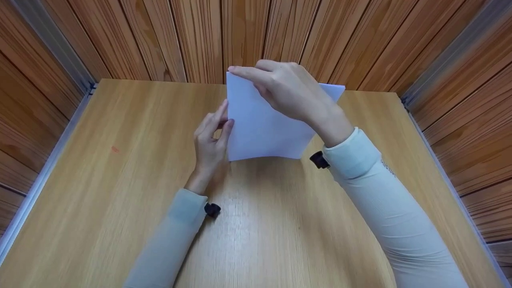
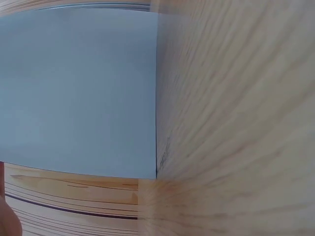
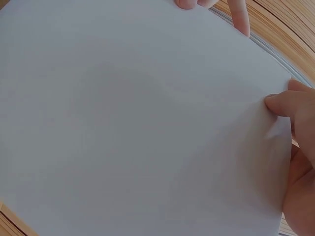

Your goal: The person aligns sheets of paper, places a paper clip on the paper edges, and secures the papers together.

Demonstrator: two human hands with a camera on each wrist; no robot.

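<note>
A plank wall (image 1: 200, 40) is rising behind the worktop (image 1: 120, 200), above whose far middle the white paper (image 1: 268, 128) is standing nearly upright. The right hand (image 1: 292, 88) is pinching the paper's upper left corner, its thumb (image 3: 290, 104) pressing on the near face; the left hand (image 1: 211, 136) is touching the left edge with thumb and forefinger spread apart. The person is apparently steadying and evening up the paper; the next move is probably calling for a level lower edge and light side pressure, lest the paper bow. The right hand is covering part of the top edge. Whether the lower edge is resting on the worktop is remaining unclear, as is whether one folded sheet or several are showing. The left hand's remaining fingers are lying partly hidden.
</note>
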